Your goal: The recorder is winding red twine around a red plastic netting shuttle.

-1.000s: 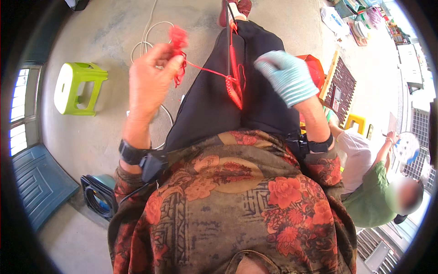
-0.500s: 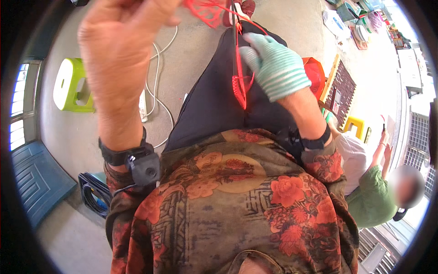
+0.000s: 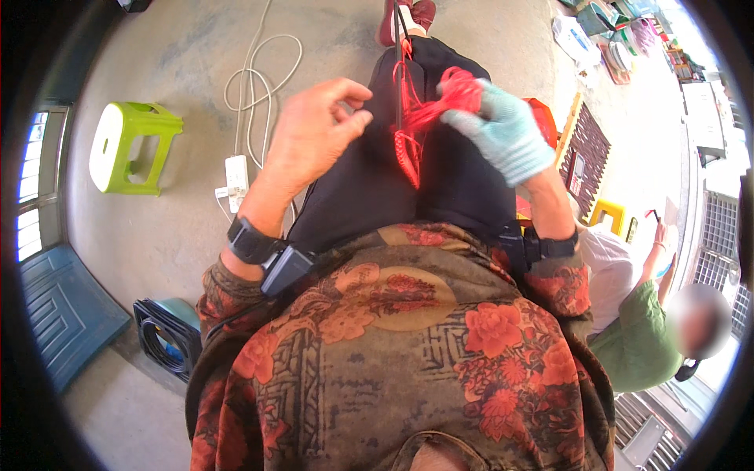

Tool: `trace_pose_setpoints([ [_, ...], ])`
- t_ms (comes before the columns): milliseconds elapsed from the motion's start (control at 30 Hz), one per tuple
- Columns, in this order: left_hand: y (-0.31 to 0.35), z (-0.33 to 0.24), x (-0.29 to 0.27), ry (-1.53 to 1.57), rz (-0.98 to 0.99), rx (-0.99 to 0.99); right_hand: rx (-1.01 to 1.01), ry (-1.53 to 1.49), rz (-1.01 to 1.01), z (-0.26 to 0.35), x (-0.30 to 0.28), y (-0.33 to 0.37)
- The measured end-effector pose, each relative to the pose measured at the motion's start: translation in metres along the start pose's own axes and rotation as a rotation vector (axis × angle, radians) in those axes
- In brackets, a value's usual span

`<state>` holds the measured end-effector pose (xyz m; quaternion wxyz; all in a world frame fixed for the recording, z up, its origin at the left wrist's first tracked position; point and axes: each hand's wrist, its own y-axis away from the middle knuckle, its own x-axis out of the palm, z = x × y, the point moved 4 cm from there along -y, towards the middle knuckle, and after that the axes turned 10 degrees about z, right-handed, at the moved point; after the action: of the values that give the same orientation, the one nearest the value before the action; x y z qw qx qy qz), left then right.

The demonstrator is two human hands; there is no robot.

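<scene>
A bunch of red cord [image 3: 458,96] is gripped in my right hand [image 3: 506,133], which wears a pale green knitted glove with white stripes. From it, strands run left to a red knotted piece of cordwork [image 3: 408,161] hanging along a thin dark rod [image 3: 398,78] between my thighs. My bare left hand [image 3: 318,129] hovers over my left thigh, to the left of the rod. Its thumb and forefinger are curled but apart, with no cord visible between them.
A green and white stool [image 3: 129,149] stands at the left, near a white power strip [image 3: 236,182] with a looped cable. On the right are a wooden rack [image 3: 585,157] with brown slats, a red bag [image 3: 542,118] and a person in a green top [image 3: 640,345].
My left hand has come down and toward the rod from the upper left. The red cord stretched out there is now bunched at my right hand, which has shifted slightly right.
</scene>
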<state>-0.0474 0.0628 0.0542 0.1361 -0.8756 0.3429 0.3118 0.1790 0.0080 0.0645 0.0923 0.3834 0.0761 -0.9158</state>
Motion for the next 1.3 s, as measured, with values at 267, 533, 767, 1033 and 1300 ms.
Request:
trace_pose_setpoints([
  [267, 0.013, -0.064, 0.021, 1.926, 0.351, -0.101, -0.582, -1.468, 0.406, 0.134, -0.041, 0.041],
  [533, 0.067, 0.008, -0.015, 2.082, 0.111, -0.136, 0.302, -1.472, -0.083, 0.015, -0.007, 0.065],
  [767, 0.137, 0.042, -0.002, 1.659, 0.021, -0.373, 0.536, -0.737, 0.345, 0.016, 0.065, 0.019],
  [1033, 0.142, 0.034, -0.005, 1.365, 0.429, -0.127, 0.700, -0.742, 0.348, 0.014, 0.064, 0.021],
  [1300, 0.018, -0.004, -0.006, 1.502, -0.137, 0.073, 0.283, -0.695, -0.399, -0.017, -0.016, 0.016],
])
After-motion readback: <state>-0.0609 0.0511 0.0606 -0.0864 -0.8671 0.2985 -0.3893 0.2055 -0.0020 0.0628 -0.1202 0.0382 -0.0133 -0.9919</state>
